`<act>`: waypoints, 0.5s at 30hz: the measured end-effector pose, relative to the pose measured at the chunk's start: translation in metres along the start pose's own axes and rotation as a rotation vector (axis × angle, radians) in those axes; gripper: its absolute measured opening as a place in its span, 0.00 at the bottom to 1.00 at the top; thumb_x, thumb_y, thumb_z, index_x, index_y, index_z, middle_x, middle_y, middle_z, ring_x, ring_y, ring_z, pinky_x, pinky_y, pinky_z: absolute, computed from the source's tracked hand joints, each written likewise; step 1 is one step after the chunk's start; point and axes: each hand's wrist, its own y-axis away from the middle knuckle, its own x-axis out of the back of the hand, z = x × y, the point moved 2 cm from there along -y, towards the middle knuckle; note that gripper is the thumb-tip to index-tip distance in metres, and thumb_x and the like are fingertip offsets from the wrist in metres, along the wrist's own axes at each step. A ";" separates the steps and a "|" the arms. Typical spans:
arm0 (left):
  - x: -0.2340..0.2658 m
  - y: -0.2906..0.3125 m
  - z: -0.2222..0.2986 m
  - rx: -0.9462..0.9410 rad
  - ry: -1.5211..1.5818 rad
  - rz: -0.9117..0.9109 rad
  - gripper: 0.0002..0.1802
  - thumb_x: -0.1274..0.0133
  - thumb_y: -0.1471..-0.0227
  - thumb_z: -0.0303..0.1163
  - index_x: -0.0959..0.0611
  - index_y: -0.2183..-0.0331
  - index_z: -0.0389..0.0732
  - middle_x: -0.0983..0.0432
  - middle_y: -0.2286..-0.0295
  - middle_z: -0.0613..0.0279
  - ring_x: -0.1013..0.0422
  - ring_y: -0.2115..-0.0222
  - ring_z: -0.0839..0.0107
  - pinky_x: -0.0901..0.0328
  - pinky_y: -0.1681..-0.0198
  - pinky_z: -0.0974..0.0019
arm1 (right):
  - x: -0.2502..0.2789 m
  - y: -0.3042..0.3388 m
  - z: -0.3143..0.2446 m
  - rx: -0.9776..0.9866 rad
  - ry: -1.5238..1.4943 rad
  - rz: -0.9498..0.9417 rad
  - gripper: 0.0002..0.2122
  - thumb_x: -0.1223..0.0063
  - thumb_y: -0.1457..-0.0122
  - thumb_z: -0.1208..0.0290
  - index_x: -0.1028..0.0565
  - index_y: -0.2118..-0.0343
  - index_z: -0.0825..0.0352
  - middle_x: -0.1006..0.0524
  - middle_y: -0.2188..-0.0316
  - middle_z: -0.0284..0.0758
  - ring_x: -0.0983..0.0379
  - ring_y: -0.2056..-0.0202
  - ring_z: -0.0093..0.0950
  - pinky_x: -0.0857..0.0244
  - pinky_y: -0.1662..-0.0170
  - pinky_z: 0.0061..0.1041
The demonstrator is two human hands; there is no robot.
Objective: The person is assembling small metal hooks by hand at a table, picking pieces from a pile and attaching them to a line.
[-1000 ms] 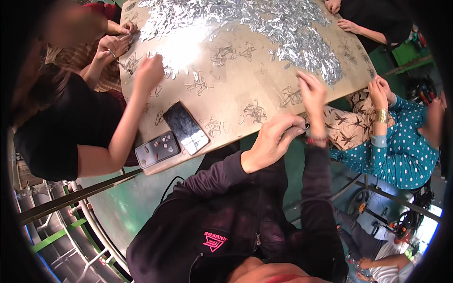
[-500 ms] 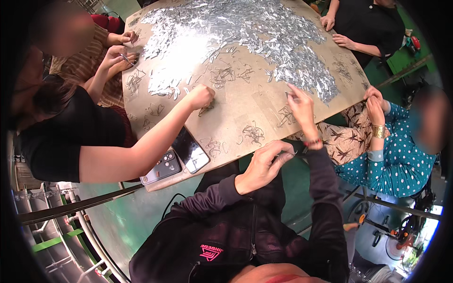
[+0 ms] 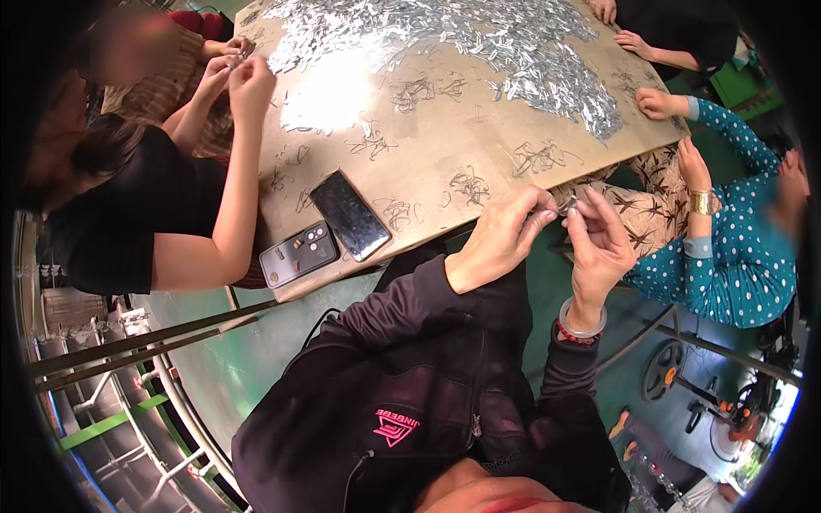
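And here the hands meet just off the table [image 3: 466,128] edge, the left hand [image 3: 503,238] pinching a small metal piece [image 3: 570,203] thumb-to-finger while the right hand [image 3: 601,250], at its three o'clock, pinches the far side, probably to steady it; whether it's one part or two is too small to tell. Bent wires [image 3: 469,186] lie at the left hand's eleven, likely for easy reach, the silvery metal heap [image 3: 556,81] beyond at twelve.
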 end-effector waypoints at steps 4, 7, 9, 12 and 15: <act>0.000 0.004 -0.014 0.046 0.062 -0.003 0.08 0.47 0.52 0.25 0.26 0.66 0.36 0.26 0.71 0.56 0.27 0.68 0.66 0.34 0.67 0.69 | -0.003 0.000 0.008 0.015 0.001 0.060 0.12 0.47 0.53 0.88 0.26 0.63 0.74 0.25 0.70 0.34 0.28 0.70 0.19 0.33 0.66 0.15; 0.016 -0.015 -0.043 0.007 -0.031 0.146 0.13 0.49 0.49 0.32 0.26 0.64 0.34 0.26 0.71 0.53 0.28 0.68 0.62 0.34 0.65 0.63 | -0.003 0.003 0.011 0.022 0.049 0.046 0.09 0.47 0.54 0.89 0.25 0.67 0.76 0.27 0.74 0.33 0.29 0.74 0.19 0.34 0.72 0.14; 0.032 -0.054 -0.081 0.175 -0.293 0.083 0.15 0.53 0.47 0.37 0.24 0.67 0.34 0.26 0.71 0.51 0.29 0.68 0.60 0.34 0.66 0.60 | 0.001 0.002 0.017 0.020 0.023 0.056 0.09 0.48 0.54 0.89 0.25 0.67 0.76 0.28 0.75 0.33 0.30 0.76 0.19 0.35 0.73 0.13; 0.048 -0.086 -0.153 0.253 -0.764 0.052 0.16 0.55 0.47 0.39 0.23 0.70 0.34 0.27 0.72 0.48 0.29 0.67 0.57 0.35 0.67 0.57 | -0.007 0.002 0.019 -0.003 0.015 0.004 0.09 0.48 0.54 0.89 0.25 0.68 0.76 0.29 0.76 0.32 0.31 0.77 0.18 0.36 0.73 0.13; 0.039 -0.094 -0.190 0.169 -1.027 0.045 0.12 0.54 0.51 0.33 0.22 0.72 0.34 0.28 0.71 0.47 0.30 0.67 0.55 0.35 0.67 0.56 | -0.007 0.006 0.019 -0.006 0.060 -0.020 0.09 0.48 0.54 0.90 0.25 0.68 0.75 0.28 0.75 0.32 0.32 0.77 0.17 0.37 0.74 0.12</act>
